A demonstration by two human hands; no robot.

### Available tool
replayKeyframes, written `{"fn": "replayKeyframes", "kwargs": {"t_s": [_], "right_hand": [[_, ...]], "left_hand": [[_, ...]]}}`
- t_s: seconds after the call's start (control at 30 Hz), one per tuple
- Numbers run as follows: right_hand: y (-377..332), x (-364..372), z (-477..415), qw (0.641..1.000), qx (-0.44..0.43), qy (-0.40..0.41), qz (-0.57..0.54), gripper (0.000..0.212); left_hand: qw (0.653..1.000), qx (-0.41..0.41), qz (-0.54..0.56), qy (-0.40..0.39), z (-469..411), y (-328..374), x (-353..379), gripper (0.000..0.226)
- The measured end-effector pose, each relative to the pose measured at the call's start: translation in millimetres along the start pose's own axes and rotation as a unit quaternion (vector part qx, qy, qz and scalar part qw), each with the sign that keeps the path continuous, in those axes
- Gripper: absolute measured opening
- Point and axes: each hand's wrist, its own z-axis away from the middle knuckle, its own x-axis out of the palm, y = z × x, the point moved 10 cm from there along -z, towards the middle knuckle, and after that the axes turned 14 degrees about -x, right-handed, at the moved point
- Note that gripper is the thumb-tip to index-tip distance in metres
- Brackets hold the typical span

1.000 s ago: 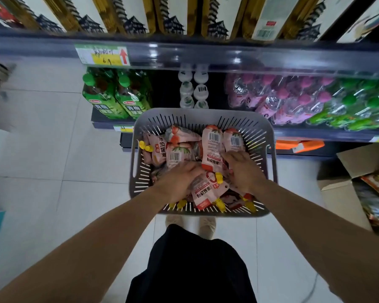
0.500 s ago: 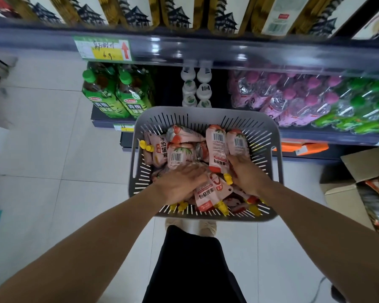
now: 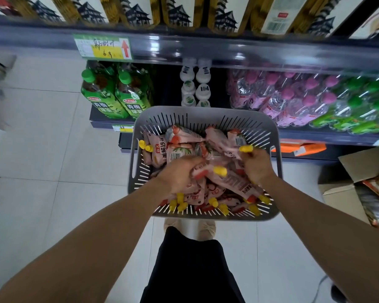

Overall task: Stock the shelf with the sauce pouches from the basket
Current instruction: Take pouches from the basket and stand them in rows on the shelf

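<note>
A grey slotted basket (image 3: 206, 115) sits on the floor in front of the shelf, filled with several pink sauce pouches (image 3: 160, 149) with yellow caps. My left hand (image 3: 179, 173) grips a pouch (image 3: 208, 171) near the basket's middle, its yellow cap pointing right. My right hand (image 3: 257, 165) grips another pouch (image 3: 223, 145), lifted above the pile with its yellow cap by my fingers. The shelf edge (image 3: 206, 51) runs across the top of the view.
Green tea bottles (image 3: 116, 92), small white bottles (image 3: 195, 88) and pink and green capped water bottles (image 3: 293, 97) fill the lower shelf. Tall boxes (image 3: 140, 12) stand on the upper shelf. An open cardboard box (image 3: 359, 178) sits on the floor at right.
Both hands have closed round pouches and lifted them out of the pile. The right hand's pouch has swung up and turned, its cap now at my fingers.
</note>
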Motion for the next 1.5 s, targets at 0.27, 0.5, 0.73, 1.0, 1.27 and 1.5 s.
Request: {"fn": "replayKeyframes", "kwargs": {"t_s": [0.27,0.5,0.73,1.0,1.27,1.5], "right_hand": [[-75,-24,-10,0.990,-0.007,0.040,-0.132,0.031],[-188,-71,26,0.991,-0.100,0.016,-0.089,0.028],[-338,-148,74,0.965,-0.245,0.071,-0.055,0.033],[-480,-230,118,0.904,-0.396,0.156,-0.039,0.022],[-574,-281,130,0.858,-0.462,0.216,-0.062,0.013],[-620,-283,107,0.844,-0.473,0.247,-0.046,0.012]], "left_hand": [[0.920,-0.162,0.357,0.022,31,-24,-67,0.031],[0.921,-0.091,0.379,0.005,87,26,-161,0.016],[0.939,0.012,0.343,0.013,164,97,-266,0.025],[0.901,0.127,0.403,0.101,249,161,-375,0.026],[0.849,0.190,0.449,0.203,299,188,-472,0.027],[0.820,0.200,0.457,0.280,298,175,-545,0.024]]}}
